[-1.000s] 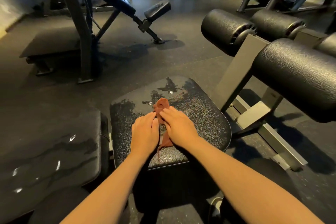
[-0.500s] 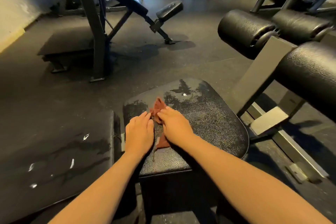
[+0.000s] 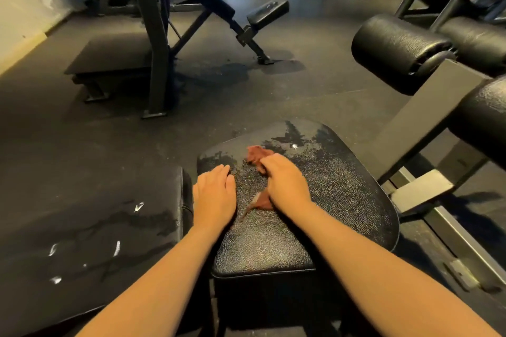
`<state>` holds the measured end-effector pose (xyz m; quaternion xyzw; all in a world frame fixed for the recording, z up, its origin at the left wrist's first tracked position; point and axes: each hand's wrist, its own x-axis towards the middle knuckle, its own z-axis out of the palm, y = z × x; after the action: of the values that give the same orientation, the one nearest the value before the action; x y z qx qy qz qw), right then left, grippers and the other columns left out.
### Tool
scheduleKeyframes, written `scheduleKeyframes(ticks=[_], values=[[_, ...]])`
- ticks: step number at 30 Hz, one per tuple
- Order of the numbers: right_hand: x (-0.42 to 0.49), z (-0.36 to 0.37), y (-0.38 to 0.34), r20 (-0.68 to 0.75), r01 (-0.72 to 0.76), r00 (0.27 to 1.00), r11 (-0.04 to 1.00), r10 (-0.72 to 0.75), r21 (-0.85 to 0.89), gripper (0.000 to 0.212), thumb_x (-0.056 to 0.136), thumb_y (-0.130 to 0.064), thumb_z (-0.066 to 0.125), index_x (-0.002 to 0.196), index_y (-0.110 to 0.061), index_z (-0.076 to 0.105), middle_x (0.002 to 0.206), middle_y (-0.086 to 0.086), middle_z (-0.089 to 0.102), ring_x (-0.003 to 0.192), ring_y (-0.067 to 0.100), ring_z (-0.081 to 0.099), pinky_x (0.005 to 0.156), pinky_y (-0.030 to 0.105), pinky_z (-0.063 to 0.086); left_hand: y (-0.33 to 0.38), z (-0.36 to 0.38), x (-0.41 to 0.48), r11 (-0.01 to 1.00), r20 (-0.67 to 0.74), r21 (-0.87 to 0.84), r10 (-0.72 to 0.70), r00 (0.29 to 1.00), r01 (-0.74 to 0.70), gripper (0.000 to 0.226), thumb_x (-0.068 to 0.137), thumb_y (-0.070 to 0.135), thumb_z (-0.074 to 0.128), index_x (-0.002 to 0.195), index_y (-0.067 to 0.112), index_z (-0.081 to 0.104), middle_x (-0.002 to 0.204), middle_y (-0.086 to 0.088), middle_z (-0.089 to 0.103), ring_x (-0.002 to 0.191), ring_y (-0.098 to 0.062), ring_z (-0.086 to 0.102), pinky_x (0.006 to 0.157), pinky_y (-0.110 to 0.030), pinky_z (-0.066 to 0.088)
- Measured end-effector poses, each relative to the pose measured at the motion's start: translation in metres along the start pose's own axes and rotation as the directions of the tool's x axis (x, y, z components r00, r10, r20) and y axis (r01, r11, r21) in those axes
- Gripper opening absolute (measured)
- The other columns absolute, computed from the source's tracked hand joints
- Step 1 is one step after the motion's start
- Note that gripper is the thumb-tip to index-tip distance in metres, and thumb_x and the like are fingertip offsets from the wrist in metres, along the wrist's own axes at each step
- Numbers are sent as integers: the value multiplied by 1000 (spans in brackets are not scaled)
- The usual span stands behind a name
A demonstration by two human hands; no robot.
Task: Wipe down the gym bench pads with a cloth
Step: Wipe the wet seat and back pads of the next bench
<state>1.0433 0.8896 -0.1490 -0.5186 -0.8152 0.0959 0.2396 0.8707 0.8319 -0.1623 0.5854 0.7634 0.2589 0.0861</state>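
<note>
The cloth [image 3: 256, 156] is being held down mid-way across the black seat pad [image 3: 342, 200] by the right hand [image 3: 286, 186]. Its fingers appear to be curled over the bunched fabric, though the underside of the grip is being hidden. One end of the cloth is showing beyond the fingertips and the other is trailing out below the heel of the palm. The left hand [image 3: 215, 197] is being laid flat, fingers straight and together, on the pad's left edge, just beside the cloth but apart from it. Wet streaks are showing on the pad's far half.
</note>
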Motion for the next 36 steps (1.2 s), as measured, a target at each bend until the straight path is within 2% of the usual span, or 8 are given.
scheduleKeyframes(ticks=[4,12,18,20,26,29,32,36], values=[[18,2,14,-83,-137,988,989,132,-62,22,101,-19,49,114,-15,66,115,-1,63,106,20,57,95,38,49,3,3,-5,1000,14,-25,-2,1000,3,43,107,34,35,144,20,54,149,2,52,135,-25,43,114,-45,30],[8,16,-29,160,226,954,957,-255,180,37,95,-13,50,125,-25,68,132,-6,64,123,16,55,105,36,46,2,2,0,996,-19,-88,-3,1000,2,48,103,39,24,128,24,62,129,1,66,117,-25,57,100,-47,43],[28,3,11,-29,-97,995,993,95,-72,24,101,-21,47,117,-22,66,122,-5,62,112,21,56,98,41,44,4,-3,-6,993,-48,-116,-4,999,-2,35,106,24,39,127,14,65,131,-3,65,121,-25,54,103,-39,37],[23,5,0,11,-15,1000,990,16,-139,29,103,-24,45,123,-17,63,128,-1,59,118,21,50,103,41,40,4,-3,-5,992,-69,-124,3,998,-11,32,106,23,40,119,11,67,122,-5,68,115,-27,57,99,-40,40],[6,25,-29,235,341,908,938,-347,69,43,98,-16,50,140,-21,56,147,-3,52,136,21,43,114,43,35,-2,1,-3,995,-119,-93,-54,991,43,41,103,31,34,121,23,70,124,2,69,114,-26,59,100,-47,44],[13,18,-16,117,220,972,968,-206,-119,32,99,-21,48,130,-22,59,134,-3,55,125,22,47,102,43,40,-13,3,-5,988,-99,-137,-89,991,75,51,102,38,30,130,17,67,137,-4,63,126,-30,53,110,-48,38],[17,15,-13,111,-13,993,977,37,-211,42,105,-30,39,145,-19,46,153,5,39,142,26,31,116,46,29,-23,5,-11,993,-25,-95,-71,997,68,43,107,29,41,142,10,57,153,-12,46,141,-31,37,120,-41,21],[13,27,-47,332,259,921,957,-205,-130,52,106,-28,39,155,-15,31,164,12,21,152,29,14,123,50,16,-30,-4,-17,995,-38,76,-58,998,60,43,106,29,42,146,18,53,156,-10,43,140,-31,39,118,-47,26]])
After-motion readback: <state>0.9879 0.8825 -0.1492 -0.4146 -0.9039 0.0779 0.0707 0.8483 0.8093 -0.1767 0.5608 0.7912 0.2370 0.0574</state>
